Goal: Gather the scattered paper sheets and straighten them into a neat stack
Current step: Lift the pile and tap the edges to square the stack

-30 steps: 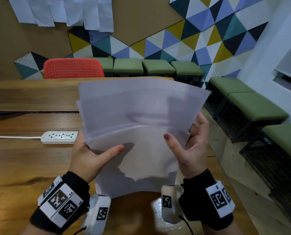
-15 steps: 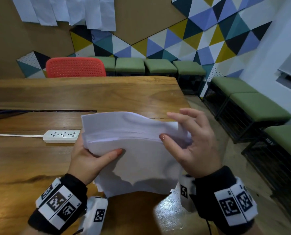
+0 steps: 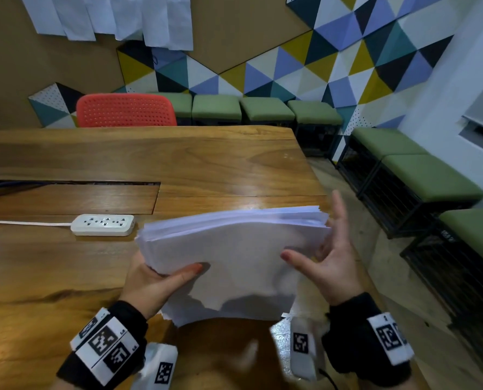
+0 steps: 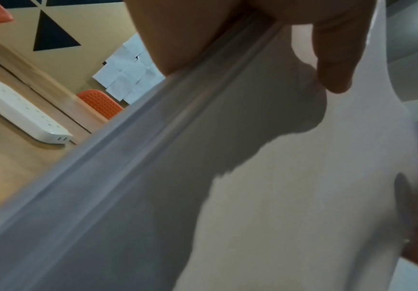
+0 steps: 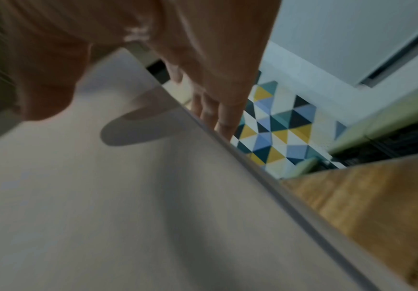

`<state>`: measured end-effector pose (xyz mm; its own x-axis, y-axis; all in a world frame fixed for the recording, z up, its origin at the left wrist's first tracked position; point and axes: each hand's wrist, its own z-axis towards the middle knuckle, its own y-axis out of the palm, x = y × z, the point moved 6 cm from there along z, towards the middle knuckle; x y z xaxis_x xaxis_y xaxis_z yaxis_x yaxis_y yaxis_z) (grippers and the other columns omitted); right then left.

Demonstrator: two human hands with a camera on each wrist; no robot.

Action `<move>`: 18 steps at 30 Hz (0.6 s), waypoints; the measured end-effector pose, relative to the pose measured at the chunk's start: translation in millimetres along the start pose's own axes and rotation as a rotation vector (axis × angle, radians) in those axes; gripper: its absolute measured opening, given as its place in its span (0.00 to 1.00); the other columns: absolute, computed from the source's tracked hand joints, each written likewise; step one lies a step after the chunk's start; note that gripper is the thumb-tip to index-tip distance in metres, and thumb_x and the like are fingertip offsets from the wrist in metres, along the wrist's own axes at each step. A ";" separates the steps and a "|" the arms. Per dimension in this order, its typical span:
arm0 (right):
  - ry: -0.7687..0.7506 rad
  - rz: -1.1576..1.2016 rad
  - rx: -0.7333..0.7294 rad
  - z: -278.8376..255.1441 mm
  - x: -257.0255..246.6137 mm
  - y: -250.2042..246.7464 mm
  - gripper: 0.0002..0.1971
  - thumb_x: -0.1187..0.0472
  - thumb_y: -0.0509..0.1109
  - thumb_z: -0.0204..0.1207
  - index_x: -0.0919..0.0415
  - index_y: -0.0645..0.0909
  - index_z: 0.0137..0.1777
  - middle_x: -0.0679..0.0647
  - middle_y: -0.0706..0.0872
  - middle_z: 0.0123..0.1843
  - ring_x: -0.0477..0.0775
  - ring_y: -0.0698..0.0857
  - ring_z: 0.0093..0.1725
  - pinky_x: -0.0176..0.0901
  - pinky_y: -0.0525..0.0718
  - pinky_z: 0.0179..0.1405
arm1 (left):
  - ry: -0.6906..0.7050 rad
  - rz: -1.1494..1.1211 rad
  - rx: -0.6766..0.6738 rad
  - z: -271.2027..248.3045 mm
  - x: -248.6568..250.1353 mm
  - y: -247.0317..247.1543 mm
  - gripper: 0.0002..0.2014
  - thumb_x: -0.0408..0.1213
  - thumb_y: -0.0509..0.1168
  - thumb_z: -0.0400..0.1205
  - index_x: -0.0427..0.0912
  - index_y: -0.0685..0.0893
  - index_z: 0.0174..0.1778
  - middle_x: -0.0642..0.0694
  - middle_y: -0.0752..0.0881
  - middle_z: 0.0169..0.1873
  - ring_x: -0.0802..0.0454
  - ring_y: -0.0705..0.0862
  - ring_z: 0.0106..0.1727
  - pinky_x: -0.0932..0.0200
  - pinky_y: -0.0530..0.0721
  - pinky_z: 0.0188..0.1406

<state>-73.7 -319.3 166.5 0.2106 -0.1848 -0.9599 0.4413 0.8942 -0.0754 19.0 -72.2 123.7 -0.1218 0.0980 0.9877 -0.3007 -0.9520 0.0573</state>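
A stack of white paper sheets (image 3: pixel 234 257) hangs tilted just above the wooden table (image 3: pixel 206 164), its far edge slightly fanned. My left hand (image 3: pixel 161 277) grips the stack's left edge, thumb on top and fingers hidden underneath; the left wrist view shows that thumb (image 4: pixel 334 59) pressing on the paper (image 4: pixel 277 196). My right hand (image 3: pixel 327 263) is at the right edge with straight, spread fingers against the sheet ends and the thumb over the top sheet. In the right wrist view the fingers (image 5: pixel 222 118) run along the paper's (image 5: pixel 103 196) edge.
A white power strip (image 3: pixel 103 224) with its cord lies on the table left of the stack. A red chair (image 3: pixel 126 110) stands behind the table's far side. Green stools (image 3: pixel 420 175) line the walls. The table's right edge runs just beside my right hand.
The sheets stood upright a second ago and have tipped down towards flat. My right hand has let go of its grip and spread its fingers along the right edge.
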 end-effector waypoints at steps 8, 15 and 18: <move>0.132 0.174 0.063 -4.6 40.5 13.7 0.19 0.77 0.76 0.63 0.54 0.82 0.47 0.47 0.92 0.40 0.43 0.89 0.43 0.33 0.86 0.38 | 0.081 -0.017 0.047 1.3 15.6 9.8 0.35 0.65 0.78 0.43 0.55 0.84 0.45 0.63 0.90 0.40 0.65 0.88 0.43 0.71 0.85 0.33; 0.215 0.098 0.060 -21.2 68.8 18.8 0.17 0.73 0.78 0.61 0.55 0.80 0.45 0.44 0.92 0.35 0.39 0.89 0.37 0.31 0.84 0.34 | 0.003 0.037 0.074 -3.5 -9.1 8.4 0.32 0.54 0.82 0.43 0.51 0.83 0.42 0.66 0.90 0.34 0.68 0.88 0.41 0.74 0.84 0.31; 0.205 0.142 0.091 -20.0 67.6 17.3 0.13 0.78 0.72 0.68 0.59 0.80 0.41 0.41 0.92 0.32 0.38 0.88 0.34 0.30 0.84 0.33 | 0.001 0.025 0.102 0.4 -13.8 8.2 0.16 0.41 0.82 0.58 0.54 0.85 0.36 0.66 0.90 0.32 0.70 0.87 0.38 0.74 0.84 0.31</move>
<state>-69.3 -308.1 95.0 0.0994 0.0345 -0.9944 0.4980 0.8635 0.0798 18.6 -81.6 110.5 -0.1286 0.0738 0.9889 -0.2000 -0.9787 0.0470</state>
